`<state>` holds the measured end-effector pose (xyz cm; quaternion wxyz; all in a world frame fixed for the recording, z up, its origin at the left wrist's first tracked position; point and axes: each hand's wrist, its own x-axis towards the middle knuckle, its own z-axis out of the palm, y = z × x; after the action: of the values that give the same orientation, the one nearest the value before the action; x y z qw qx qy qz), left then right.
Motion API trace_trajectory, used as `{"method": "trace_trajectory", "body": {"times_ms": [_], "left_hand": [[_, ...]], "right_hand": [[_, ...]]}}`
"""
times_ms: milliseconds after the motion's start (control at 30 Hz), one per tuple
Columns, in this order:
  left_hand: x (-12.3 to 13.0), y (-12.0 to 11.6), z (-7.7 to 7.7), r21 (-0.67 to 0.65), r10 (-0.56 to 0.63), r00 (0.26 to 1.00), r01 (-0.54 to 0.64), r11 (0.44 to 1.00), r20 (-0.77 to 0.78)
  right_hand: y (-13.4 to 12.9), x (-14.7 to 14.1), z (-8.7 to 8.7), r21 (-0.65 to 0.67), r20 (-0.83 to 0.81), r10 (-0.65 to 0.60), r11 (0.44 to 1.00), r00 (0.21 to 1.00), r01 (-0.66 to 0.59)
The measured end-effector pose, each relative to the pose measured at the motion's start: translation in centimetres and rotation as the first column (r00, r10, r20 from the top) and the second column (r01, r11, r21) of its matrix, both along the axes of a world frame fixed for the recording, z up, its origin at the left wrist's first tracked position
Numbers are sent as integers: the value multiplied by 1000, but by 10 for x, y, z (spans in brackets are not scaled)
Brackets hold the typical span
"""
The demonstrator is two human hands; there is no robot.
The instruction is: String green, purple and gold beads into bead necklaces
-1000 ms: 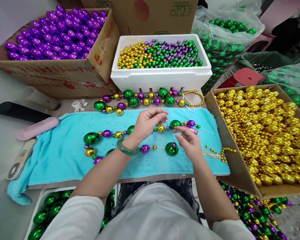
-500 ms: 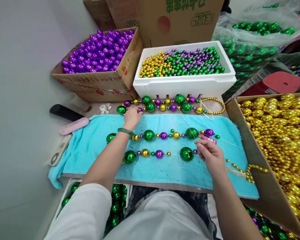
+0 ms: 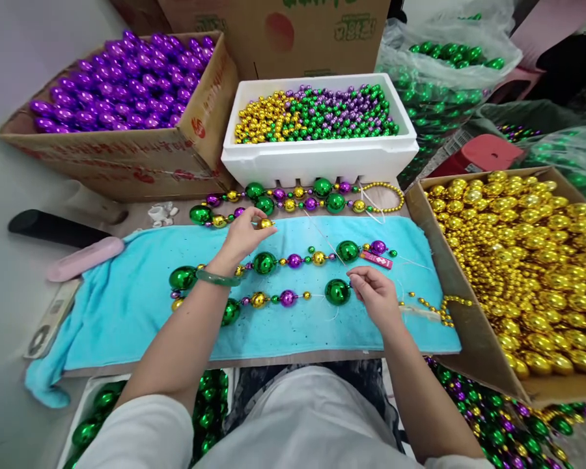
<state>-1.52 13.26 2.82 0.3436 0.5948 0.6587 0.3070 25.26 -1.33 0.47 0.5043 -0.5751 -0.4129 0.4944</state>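
Observation:
My left hand (image 3: 244,236), with a green bangle (image 3: 218,278) at the wrist, pinches a gold bead (image 3: 266,223) above the back edge of the turquoise towel (image 3: 293,332). My right hand (image 3: 372,290) is closed on a thin needle (image 3: 326,238) that points up and to the left. Just left of those fingers lies a big green bead (image 3: 337,292). Two rows of green, gold and purple beads cross the towel, one with a purple bead (image 3: 288,298) at its middle. A finished-looking double strand (image 3: 310,204) lies behind the towel.
Purple beads fill a cardboard box (image 3: 205,146) at the back left. A white foam box (image 3: 322,156) of small beads stands at the back. Gold beads fill another box (image 3: 473,286) on the right. A pink-handled tool (image 3: 85,258) lies on the left.
The view has shifted, so the scene appears further left. My left hand has moved off the back strand and now shows a gold bead in its fingers. My right hand still holds the needle.

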Motion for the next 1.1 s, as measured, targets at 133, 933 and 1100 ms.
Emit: {"method": "trace_trajectory", "body": {"times_ms": [133,933,1100], "left_hand": [[33,-21,14,-263,186,616,36,964,765],[57,-36,32,-375,355,233,46,926,905],[57,-37,29,-338,313,284,43,940,906]], "right_hand": [[-5,-7,-1,15,47,50,999,998,-51],[-12,-14,3,49,67,37,998,997,-40],[-12,-15,3,50,84,37,998,996,-42]]}}
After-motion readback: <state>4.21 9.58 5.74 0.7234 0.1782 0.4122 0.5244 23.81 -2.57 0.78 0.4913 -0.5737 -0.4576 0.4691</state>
